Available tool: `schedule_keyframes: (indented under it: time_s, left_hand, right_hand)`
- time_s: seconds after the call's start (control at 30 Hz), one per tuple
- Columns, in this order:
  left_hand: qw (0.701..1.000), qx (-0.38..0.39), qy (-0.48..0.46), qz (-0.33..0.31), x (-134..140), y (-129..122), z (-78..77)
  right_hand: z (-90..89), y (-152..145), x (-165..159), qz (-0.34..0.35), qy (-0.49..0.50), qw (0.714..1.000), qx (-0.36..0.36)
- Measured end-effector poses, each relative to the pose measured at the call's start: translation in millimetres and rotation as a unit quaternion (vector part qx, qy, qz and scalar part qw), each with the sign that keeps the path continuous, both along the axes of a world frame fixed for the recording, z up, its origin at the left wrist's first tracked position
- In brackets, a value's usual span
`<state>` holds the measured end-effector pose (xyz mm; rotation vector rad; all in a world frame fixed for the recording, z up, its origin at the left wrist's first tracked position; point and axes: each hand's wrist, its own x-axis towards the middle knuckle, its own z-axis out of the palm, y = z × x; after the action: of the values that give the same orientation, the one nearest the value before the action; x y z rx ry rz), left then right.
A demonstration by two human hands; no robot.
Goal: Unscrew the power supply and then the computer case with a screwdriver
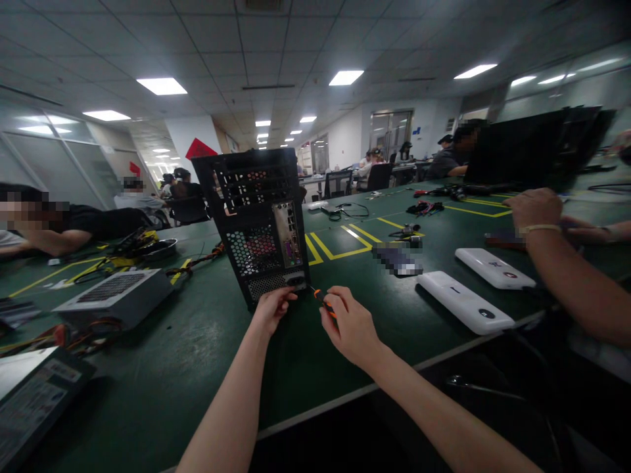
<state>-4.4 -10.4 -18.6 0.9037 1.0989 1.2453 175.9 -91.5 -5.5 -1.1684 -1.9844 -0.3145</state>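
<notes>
A black computer case [250,253] stands upright on the green table, its rear side facing me. A silver port plate [287,230] runs down its right part, and a power supply [276,284] sits at the bottom. At the lower edge, my left hand [270,310] has its fingers curled together against the case; whatever is between the fingertips is hidden. My right hand [349,322] is closed round a screwdriver [324,300] with an orange and black handle. Its shaft points left at the lower right corner of the case; whether the tip touches a screw is too small to tell.
A loose grey power supply [116,297] and another metal box [39,394] lie at left. To the right are two white power banks [463,302] [493,267] and a phone [397,259]. Another person's hand [536,211] is at far right, near a black monitor [517,148].
</notes>
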Motion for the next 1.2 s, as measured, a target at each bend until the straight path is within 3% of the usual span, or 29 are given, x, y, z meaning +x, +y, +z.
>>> schedule_keyframes:
  time_s: [0.17, 0.37, 0.53, 0.77, 0.97, 1.2]
  left_hand:
    - [1.0, 0.006, -0.001, -0.001, 0.6, 1.0, -0.5]
    - [1.0, -0.005, 0.003, 0.002, 0.8, -1.1, 2.4]
    - [1.0, -0.006, 0.004, 0.001, -0.1, -2.2, 3.3]
    - [1.0, -0.014, 0.015, -0.004, 1.0, -3.2, 5.9]
    - [0.998, -0.012, 0.055, -0.004, 0.3, -0.7, 3.5]
    - [0.998, -0.02, 0.048, -0.042, 4.0, -3.8, 4.8]
  right_hand:
    - [-4.1, 0.5, -2.9, 0.058, -0.058, 0.996, 0.043]
    - [-2.5, 0.9, -0.9, 0.034, -0.047, 0.998, 0.037]
    - [-2.2, -0.5, -4.6, 0.059, -0.09, 0.993, 0.051]
    - [-2.2, 0.3, -1.4, 0.028, -0.03, 0.999, 0.031]
    - [-1.9, -0.9, -3.1, 0.054, -0.031, 0.998, 0.032]
    - [-1.4, 1.5, -0.8, -0.025, -0.002, 1.0, 0.017]
